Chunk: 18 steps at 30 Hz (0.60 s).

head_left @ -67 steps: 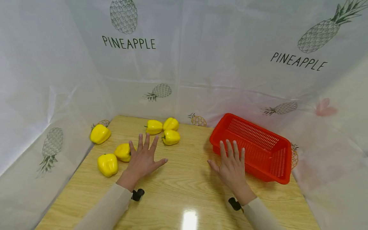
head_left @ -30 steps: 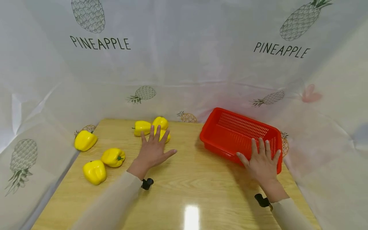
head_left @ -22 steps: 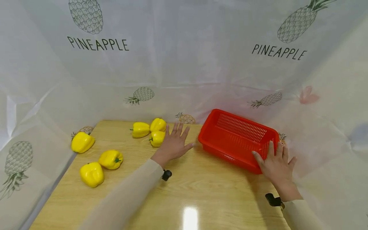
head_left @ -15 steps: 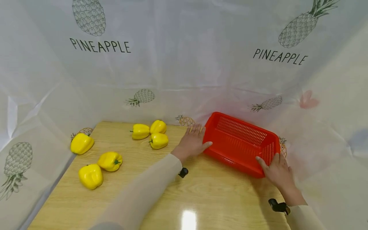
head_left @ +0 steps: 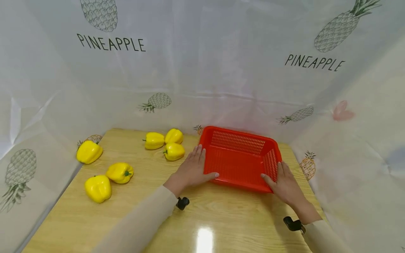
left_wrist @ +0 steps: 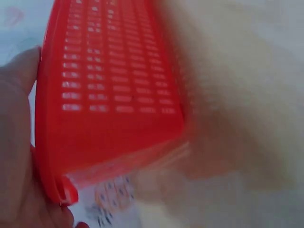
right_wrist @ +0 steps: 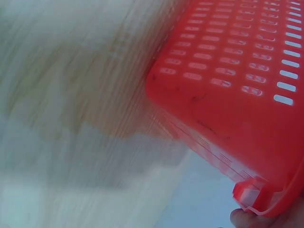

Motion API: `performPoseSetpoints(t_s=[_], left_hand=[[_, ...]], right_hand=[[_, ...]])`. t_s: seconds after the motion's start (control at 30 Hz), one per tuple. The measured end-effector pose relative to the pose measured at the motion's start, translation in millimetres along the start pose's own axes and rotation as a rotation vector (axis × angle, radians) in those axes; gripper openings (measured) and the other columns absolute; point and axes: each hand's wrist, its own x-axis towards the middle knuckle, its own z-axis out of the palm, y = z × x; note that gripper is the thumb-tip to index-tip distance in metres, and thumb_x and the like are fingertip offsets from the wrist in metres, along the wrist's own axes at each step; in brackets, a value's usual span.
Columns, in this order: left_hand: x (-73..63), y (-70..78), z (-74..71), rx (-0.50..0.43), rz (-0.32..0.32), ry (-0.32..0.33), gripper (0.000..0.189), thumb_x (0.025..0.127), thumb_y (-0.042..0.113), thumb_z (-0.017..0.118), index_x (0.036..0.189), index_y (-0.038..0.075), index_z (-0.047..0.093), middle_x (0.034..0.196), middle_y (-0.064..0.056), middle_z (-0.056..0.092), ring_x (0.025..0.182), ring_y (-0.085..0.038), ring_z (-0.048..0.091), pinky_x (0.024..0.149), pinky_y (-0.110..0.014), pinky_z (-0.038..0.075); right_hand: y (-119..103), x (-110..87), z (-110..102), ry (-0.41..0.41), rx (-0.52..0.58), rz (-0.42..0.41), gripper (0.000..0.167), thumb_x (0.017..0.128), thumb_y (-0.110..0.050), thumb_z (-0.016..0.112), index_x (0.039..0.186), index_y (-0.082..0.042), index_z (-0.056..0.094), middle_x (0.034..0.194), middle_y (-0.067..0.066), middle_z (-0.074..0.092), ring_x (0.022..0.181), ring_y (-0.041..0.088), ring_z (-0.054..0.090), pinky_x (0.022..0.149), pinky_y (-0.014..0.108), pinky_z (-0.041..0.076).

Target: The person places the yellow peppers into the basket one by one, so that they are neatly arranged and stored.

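Observation:
A red plastic basket (head_left: pixel 235 160) with slotted walls sits toward the back of the table, its inside bare. My left hand (head_left: pixel 193 170) grips its left end, thumb over the front rim and fingers along the left side. In the left wrist view, the thumb and fingers of that hand (left_wrist: pixel 16 123) wrap the rim. At the opposite end, my right hand (head_left: pixel 286 182) holds the right rim, thumb on the inner side. A fingertip (right_wrist: pixel 247 219) shows below the basket's rim in the right wrist view; the rest of that hand is mostly out of frame.
Three yellow bell peppers (head_left: pixel 174 151) cluster left of the basket at the back. Further left lie several more, including a yellow pepper (head_left: pixel 98 188) near the table's left side. A pineapple-print sheet (head_left: pixel 202 63) encloses the wooden table (head_left: pixel 240 218).
Both hands moved from hovering with spread fingers to the basket's ends and took hold of it. The basket shifted left and turned straighter. The peppers stayed put.

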Motion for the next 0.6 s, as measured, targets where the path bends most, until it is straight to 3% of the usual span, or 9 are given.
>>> performPoseSetpoints(t_s=[0.13,0.27,0.4,0.6], left_hand=[[-38.1,-18.1,-3.0,-0.043,-0.084,0.054,0.119,0.094,0.086,0.041,0.167,-0.001,0.006,0.176,-0.02,-0.004,0.165,-0.034,-0.007,0.133,-0.049,0.008],[-60.6,-28.1,-10.5,-0.05,-0.136,0.081,0.119,0.094,0.083,0.047,0.166,-0.004,0.011,0.176,-0.021,-0.002,0.164,-0.037,-0.002,0.133,-0.052,0.01],[-69.0,-32.6,-12.6,-0.045,-0.165,0.091,0.119,0.094,0.082,0.05,0.165,-0.006,0.012,0.175,-0.023,0.0,0.164,-0.039,0.001,0.132,-0.054,0.012],[-69.8,-34.5,-7.5,-0.057,-0.177,0.084,0.12,0.094,0.081,0.051,0.165,-0.007,0.011,0.175,-0.024,-0.001,0.164,-0.04,0.002,0.132,-0.054,0.011]], right_hand=[[-28.3,14.9,8.9,-0.011,-0.007,-0.061,0.109,0.105,-0.068,0.045,0.161,0.017,0.006,0.17,0.038,0.001,0.154,0.062,0.01,0.122,0.074,0.018],[-46.2,24.9,14.3,-0.022,-0.002,-0.116,0.109,0.104,-0.07,0.045,0.162,0.015,0.009,0.171,0.036,0.002,0.156,0.058,0.01,0.123,0.071,0.018],[-45.1,26.3,13.9,-0.048,-0.01,-0.188,0.107,0.104,-0.068,0.048,0.163,0.012,0.009,0.173,0.032,0.004,0.158,0.054,0.01,0.124,0.07,0.018],[-22.9,20.2,5.1,-0.074,-0.113,-0.328,0.1,0.103,-0.06,0.057,0.165,0.007,0.016,0.174,0.028,0.012,0.159,0.05,0.016,0.126,0.068,0.017]])
